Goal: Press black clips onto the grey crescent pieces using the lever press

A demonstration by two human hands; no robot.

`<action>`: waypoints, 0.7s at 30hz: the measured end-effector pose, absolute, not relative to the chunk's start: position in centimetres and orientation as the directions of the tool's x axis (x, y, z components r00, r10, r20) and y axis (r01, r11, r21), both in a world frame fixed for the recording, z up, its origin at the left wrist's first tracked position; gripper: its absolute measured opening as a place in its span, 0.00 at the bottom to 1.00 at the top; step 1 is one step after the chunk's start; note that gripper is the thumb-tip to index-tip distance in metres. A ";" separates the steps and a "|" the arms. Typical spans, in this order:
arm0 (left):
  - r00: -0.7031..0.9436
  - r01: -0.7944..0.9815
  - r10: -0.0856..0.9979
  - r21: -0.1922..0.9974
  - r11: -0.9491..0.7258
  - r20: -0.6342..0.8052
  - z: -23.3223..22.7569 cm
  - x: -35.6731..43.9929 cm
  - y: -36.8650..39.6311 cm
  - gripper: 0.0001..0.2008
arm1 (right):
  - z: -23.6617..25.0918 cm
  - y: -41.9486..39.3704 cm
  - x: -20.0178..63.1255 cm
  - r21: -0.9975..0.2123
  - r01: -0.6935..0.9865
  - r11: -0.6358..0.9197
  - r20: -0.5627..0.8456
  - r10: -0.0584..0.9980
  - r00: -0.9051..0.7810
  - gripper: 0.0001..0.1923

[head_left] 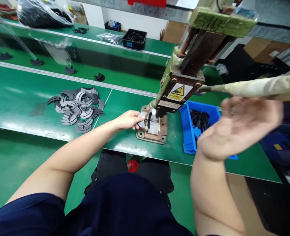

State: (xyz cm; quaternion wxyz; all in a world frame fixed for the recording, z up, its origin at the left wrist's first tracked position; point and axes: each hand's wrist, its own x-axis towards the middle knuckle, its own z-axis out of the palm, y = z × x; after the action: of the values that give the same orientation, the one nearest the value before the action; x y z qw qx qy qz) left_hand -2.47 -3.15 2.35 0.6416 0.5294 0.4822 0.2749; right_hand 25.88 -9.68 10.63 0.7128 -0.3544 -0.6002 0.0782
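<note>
Thumb and fingers of my left hand [128, 120] pinch a grey curved plastic piece [142, 119] at the left side of the press's base plate [151, 138]. On the plate's metal fixture [153, 127] a narrow black strip [149, 120] stands beside that piece. The ram [161, 112] of the green hand press [173, 62] hangs just over the fixture's back. My right hand [240, 127] is raised against the underside of the press's long lever [255, 86], palm towards me. Its fingers are blurred and partly hidden at the lever, so their grip is unclear.
Loose grey curved pieces [77, 106] are heaped on the green bench [24, 98] at left. Right of the press sits a blue bin [188, 131] with black parts. Dark pieces [69, 69] lie spaced along the strip behind. A black bin [134, 39] stands farther back.
</note>
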 end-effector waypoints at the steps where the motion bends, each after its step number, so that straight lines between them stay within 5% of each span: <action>1: 0.395 0.156 0.870 0.955 0.252 -0.295 3.0 -3.0 -3.9 0.21 | 8.5 -9.9 25.1 -0.612 0.303 0.730 0.788 0.532 0.311 0.28; 7: 0.498 0.160 0.844 0.978 0.136 -0.199 6.6 -3.3 -8.6 0.22 | -1.5 -12.5 19.1 -0.842 0.188 0.505 0.519 0.854 0.031 0.17; 21: 0.551 0.211 0.805 0.970 0.121 -0.220 7.7 -1.2 -10.7 0.18 | -2.2 -14.1 17.6 -0.847 0.148 0.511 0.525 0.847 0.082 0.10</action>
State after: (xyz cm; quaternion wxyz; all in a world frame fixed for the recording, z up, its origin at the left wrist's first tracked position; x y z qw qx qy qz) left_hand -1.17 -10.66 7.70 0.6263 0.6190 0.4103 0.2371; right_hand 17.55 -14.07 -2.16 0.6143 -0.4045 -0.6149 0.2846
